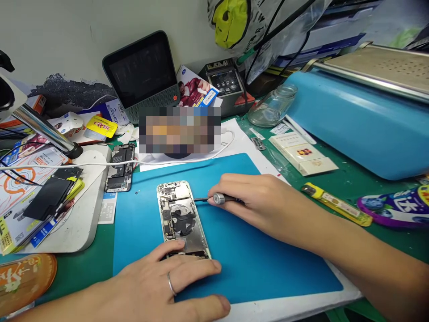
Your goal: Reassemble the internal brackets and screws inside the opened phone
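An opened smartphone (199, 228) lies face up on a blue mat (264, 264), its circuit board and a round dark patch exposed. My left hand (157, 286), with a ring on one finger, rests over the phone's near end with its fingers spread; they cover part of that end. From the right, my right hand (258, 197) pinches a thin dark tool (201, 199) whose tip reaches the phone's right edge; its exact kind is unclear. The same hand holds a screwdriver (219, 199), its silver cap marked with a cross and pointing left.
Another opened phone (119, 167) lies beside a white lamp base (90, 223) stacked with packets. Behind are a tablet-like screen (140, 67), a pixelated area and a glass jar (275, 105). To the right are a cigarette pack (301, 152), a yellow cutter (337, 205) and a blue machine (348, 120).
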`<move>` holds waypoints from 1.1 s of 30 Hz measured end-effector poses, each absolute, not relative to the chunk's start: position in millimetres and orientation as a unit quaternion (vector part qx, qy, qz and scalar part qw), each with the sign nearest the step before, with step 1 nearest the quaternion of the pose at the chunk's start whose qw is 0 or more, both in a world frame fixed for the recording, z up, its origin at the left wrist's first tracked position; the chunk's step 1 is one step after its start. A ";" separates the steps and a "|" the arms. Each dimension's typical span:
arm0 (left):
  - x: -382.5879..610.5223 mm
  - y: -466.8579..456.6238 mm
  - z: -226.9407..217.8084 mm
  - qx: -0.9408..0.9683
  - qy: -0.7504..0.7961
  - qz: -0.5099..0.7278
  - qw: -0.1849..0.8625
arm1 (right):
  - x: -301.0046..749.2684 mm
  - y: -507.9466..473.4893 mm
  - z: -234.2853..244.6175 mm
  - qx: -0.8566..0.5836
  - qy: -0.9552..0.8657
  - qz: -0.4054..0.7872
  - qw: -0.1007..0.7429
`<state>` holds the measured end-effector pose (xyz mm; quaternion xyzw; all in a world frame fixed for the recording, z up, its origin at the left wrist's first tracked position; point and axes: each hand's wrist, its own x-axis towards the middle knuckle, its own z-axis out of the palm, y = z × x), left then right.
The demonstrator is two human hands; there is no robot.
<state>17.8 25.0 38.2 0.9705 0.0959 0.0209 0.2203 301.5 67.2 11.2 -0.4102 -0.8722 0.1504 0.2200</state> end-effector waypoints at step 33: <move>17.7 23.9 36.9 0.980 0.090 0.013 0.177 | 301.6 69.1 20.4 -0.403 -0.879 0.140 0.215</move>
